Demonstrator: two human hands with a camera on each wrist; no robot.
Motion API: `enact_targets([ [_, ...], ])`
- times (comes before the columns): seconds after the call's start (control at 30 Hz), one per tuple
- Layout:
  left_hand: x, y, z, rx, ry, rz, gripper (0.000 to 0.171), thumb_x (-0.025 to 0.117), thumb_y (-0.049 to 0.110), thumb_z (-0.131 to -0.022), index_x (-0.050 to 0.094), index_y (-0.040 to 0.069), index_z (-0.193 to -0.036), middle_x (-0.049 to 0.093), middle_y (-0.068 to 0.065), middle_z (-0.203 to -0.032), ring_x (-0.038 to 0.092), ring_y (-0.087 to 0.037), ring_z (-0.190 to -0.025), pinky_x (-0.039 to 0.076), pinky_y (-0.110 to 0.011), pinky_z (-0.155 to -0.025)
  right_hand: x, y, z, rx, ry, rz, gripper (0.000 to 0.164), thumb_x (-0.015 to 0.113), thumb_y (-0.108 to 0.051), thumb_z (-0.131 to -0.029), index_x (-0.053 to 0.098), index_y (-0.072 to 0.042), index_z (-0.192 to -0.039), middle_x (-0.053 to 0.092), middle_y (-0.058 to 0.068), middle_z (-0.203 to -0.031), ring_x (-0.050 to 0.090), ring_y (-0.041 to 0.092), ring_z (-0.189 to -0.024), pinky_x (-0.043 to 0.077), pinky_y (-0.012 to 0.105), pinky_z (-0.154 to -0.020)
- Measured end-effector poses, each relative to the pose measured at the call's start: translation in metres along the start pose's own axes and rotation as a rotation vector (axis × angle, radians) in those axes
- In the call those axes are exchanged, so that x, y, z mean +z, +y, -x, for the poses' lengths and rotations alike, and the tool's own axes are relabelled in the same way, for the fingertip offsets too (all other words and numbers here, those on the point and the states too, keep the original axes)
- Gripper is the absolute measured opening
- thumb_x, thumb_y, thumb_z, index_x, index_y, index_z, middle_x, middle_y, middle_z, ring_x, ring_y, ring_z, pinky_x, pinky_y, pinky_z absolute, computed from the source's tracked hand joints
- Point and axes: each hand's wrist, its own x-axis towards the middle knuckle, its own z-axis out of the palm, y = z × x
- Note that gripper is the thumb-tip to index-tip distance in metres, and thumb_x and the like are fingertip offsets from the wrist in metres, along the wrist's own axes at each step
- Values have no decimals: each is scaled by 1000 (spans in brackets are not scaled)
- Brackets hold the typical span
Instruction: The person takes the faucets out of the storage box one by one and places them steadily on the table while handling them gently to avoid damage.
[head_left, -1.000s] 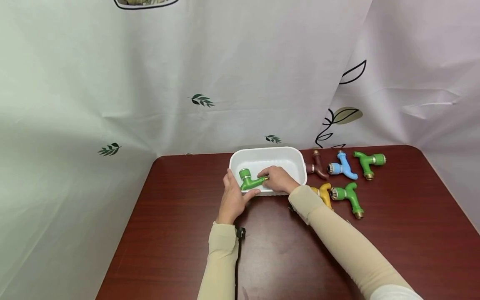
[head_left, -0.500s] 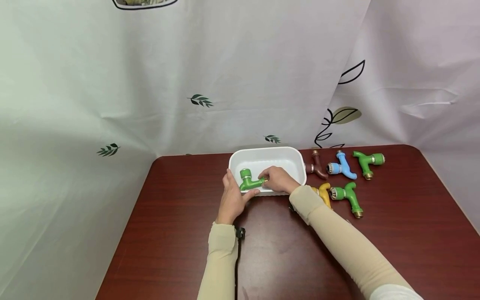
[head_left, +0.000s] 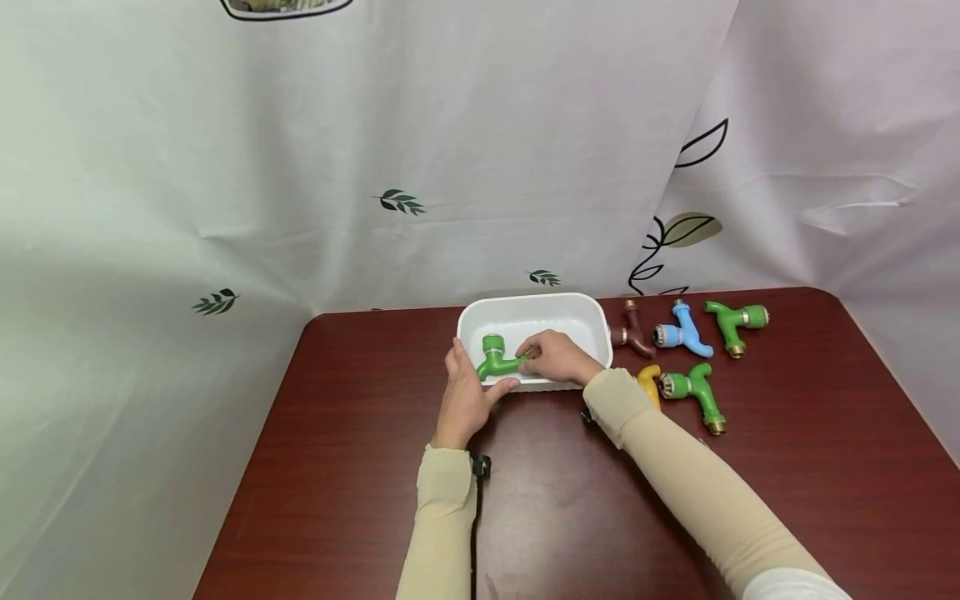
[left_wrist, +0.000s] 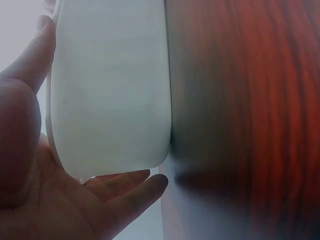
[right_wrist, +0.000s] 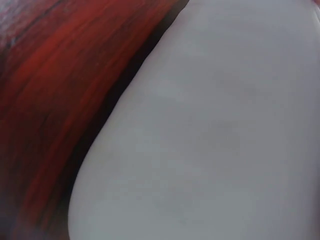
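A white plastic tub (head_left: 534, 307) stands at the table's back edge. My left hand (head_left: 463, 400) holds its near left corner, thumb along the front rim and fingers at the end wall; the left wrist view shows these fingers (left_wrist: 135, 197) beside the tub's end. Inside the tub is a green tap (head_left: 498, 364) with a ribbed green knob pointing to the back. My right hand (head_left: 557, 357) reaches over the front rim and pinches the tap's brass threaded end, mostly hidden by the fingertips. The right wrist view shows only the tub's outer wall (right_wrist: 200, 130) and the table.
Right of the tub lie a dark brown tap (head_left: 634, 333), a blue tap (head_left: 684, 332) and two green taps, one farther back (head_left: 735, 325) and one nearer (head_left: 701, 392). A yellow tap (head_left: 649, 383) is partly covered by the right sleeve (head_left: 675, 458). A patterned white curtain (head_left: 480, 150) hangs behind the table.
The green tap has shifted slightly toward the back of the tub, still pinched by my right hand. The right sleeve has moved a little rightward, covering more of the yellow tap.
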Motion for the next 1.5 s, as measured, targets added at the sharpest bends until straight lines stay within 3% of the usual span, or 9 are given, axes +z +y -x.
enact_targets([
  [0.4,1,0,0,-1,10,-6,119,78,48,-85,3,-9,-157,18,-28,-157,51,-42,-125,43,-47,-104,-3,1,2,-4,-16,-62,26,70,-15,-91,76,2,-111,76,7,-95,62,9,-78,49,27,-74],
  [0.7,3,0,0,10,23,-11,119,79,47,-84,4,-10,-157,20,-28,-155,50,-43,-125,43,-48,-104,-4,2,6,-5,46,-28,23,72,-15,-92,77,0,-109,76,7,-94,65,9,-79,51,29,-76],
  [1.17,2,0,0,9,31,-13,121,80,49,-83,4,-10,-156,20,-29,-155,51,-44,-124,43,-48,-103,-15,3,19,28,116,-177,26,72,-14,-93,74,4,-112,76,13,-96,74,20,-81,53,27,-71],
  [1.5,2,1,-1,-2,32,-14,122,81,48,-82,4,-9,-157,20,-28,-156,51,-44,-125,42,-48,-105,-22,8,33,11,153,-321,25,71,-6,-93,71,11,-111,74,20,-96,74,29,-84,58,36,-76],
])
